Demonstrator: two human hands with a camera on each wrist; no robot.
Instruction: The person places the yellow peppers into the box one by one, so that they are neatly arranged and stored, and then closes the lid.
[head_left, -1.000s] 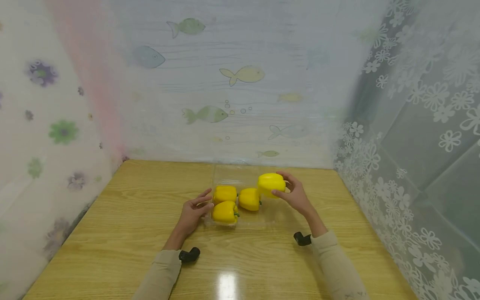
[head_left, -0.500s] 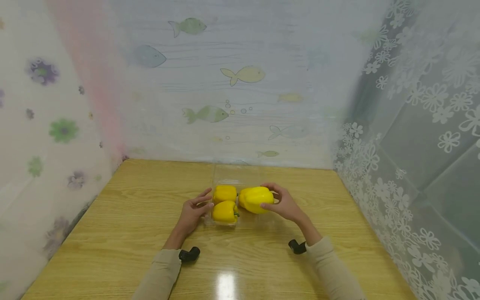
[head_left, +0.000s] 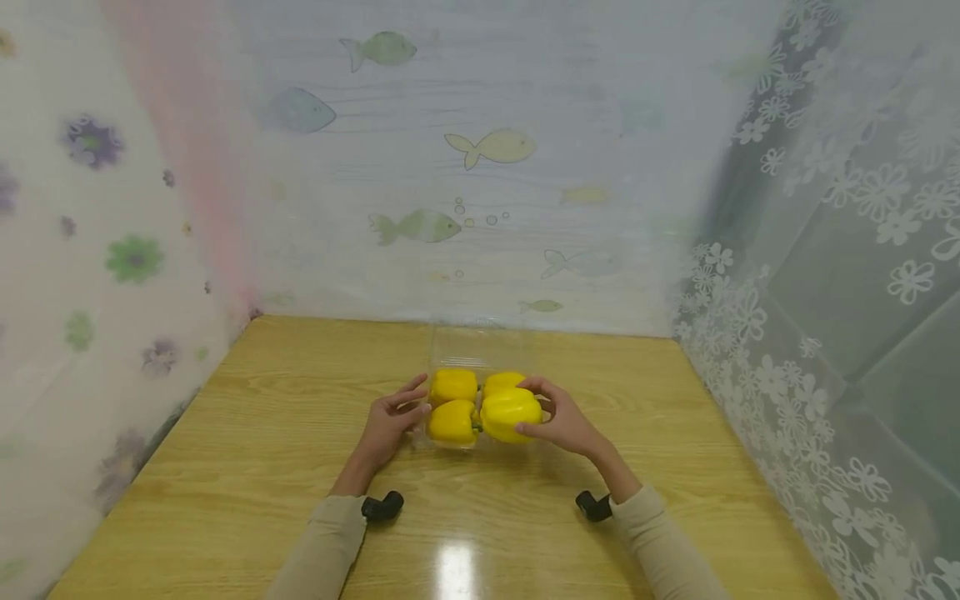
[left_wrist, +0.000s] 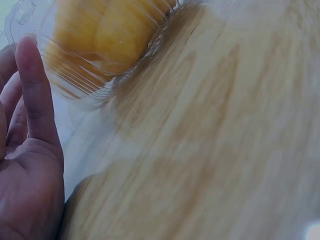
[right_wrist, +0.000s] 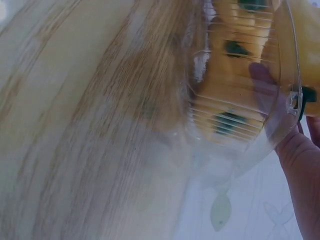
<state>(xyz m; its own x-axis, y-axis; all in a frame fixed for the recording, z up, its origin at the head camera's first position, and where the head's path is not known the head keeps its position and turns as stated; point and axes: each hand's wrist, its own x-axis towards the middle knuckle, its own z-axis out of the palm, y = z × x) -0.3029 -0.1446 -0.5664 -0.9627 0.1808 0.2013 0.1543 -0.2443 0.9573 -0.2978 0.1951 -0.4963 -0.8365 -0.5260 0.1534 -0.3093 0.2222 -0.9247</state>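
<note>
A: Head view first. Where's the held pepper (head_left: 510, 414)?

B: Front R of the clear box (head_left: 454, 448), beside three other peppers (head_left: 453, 422); lid (head_left: 480, 343) looks to be open at the back. R hand (head_left: 564, 421) curls wide round its R end, thumb nearer the viewer, fingers beyond. L hand (head_left: 390, 425) has its fingers nearly straight, thumb at the box's L rim.

A: L wrist?

B: Fingers extended, one tip at the box's edge; can't tell how hard it presses. Ribbed wall looks thin & flexy, prob. dents easily, so best steadied lightly by the rim.

A: R wrist?

B: Thumb shows thru the clear wall; held pepper's partly above the rim. Can't tell if it touches bottom.

A: Handling?

B: Prob. light for its bulk, firm, skin glossy so maybe slippy. Real or fake, can't tell; if real, squeezing hard cd bruise it. Best held round the fat shoulders, not by the green stem (right_wrist: 308, 95).
</note>
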